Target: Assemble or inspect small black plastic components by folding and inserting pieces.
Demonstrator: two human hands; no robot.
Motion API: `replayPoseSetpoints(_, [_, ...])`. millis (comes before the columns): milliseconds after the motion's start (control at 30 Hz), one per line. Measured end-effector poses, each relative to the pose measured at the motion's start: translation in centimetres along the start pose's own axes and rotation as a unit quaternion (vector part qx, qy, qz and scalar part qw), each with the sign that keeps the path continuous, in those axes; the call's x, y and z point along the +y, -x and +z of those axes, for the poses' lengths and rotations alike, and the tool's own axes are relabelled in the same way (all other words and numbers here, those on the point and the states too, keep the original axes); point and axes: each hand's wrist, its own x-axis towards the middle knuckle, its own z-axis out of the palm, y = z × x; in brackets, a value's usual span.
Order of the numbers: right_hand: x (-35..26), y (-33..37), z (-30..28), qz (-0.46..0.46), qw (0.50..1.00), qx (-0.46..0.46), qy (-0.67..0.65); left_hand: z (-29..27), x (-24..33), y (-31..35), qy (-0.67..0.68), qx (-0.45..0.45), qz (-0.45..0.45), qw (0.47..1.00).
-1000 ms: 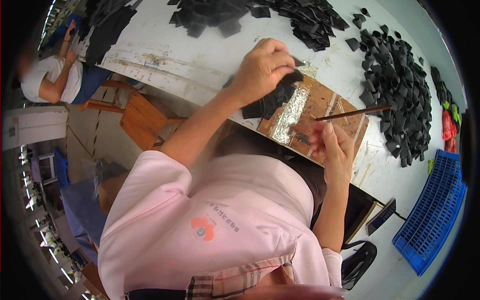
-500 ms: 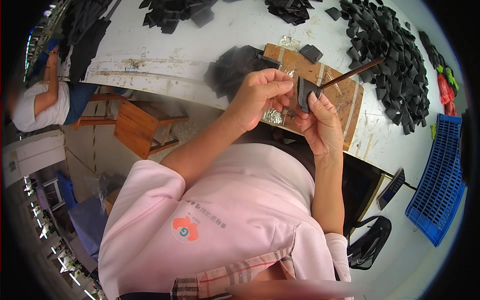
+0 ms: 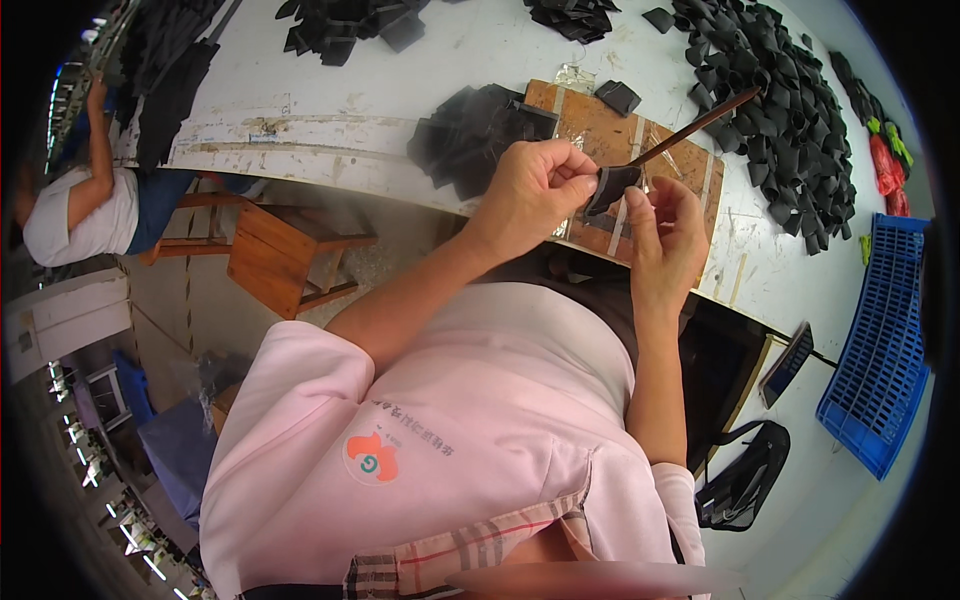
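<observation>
My left hand (image 3: 530,195) pinches the left end of a small black fabric piece (image 3: 612,186) between thumb and fingers, above a brown board. My right hand (image 3: 668,232) is at the piece's right edge, its fingers curled toward the thumb. A small pale glint shows at those fingertips; what they grip, if anything, is too small to make out. A thin brown stick (image 3: 697,127) slants up and right from the black piece. How its lower end meets the piece is hidden.
The brown board (image 3: 707,200) lies at the white table's (image 3: 330,100) front edge, a folded black piece (image 3: 618,97) on it. Black pieces pile up left of it (image 3: 465,140) and at right (image 3: 770,130). A blue crate (image 3: 872,345) stands at right, a wooden stool (image 3: 285,255) at left, near another person (image 3: 85,215).
My left hand has moved right and now pinches the black piece. My right hand has shifted right, its thumb off the piece's face. The piece has tilted, and the stick has swung slightly upward.
</observation>
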Motion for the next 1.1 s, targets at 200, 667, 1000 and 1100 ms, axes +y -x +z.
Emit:
replayPoseSetpoints(200, [-1.5, 0.2, -0.1, -0.034, 0.994, -0.047, -0.091, 2.7, 0.1, 0.4, -0.253, 0.111, 0.264, 0.924])
replayPoseSetpoints(667, [-1.4, -2.1, -2.0, 0.239, 0.792, -0.165, -0.536, 2.6, 2.6, -0.9, 0.259, -0.022, 0.002, 0.966])
replayPoseSetpoints(1000, [-6.7, -6.9, -5.6, 0.071, 0.894, -0.215, -0.387, 2.0, 6.4, -4.6, 0.625, -0.281, -0.06, 0.726])
replayPoseSetpoints(1100, [-6.3, -9.3, -5.3, 0.062, 0.865, -0.247, -0.432, 2.2, 8.3, -5.1, 0.674, -0.231, -0.142, 0.687])
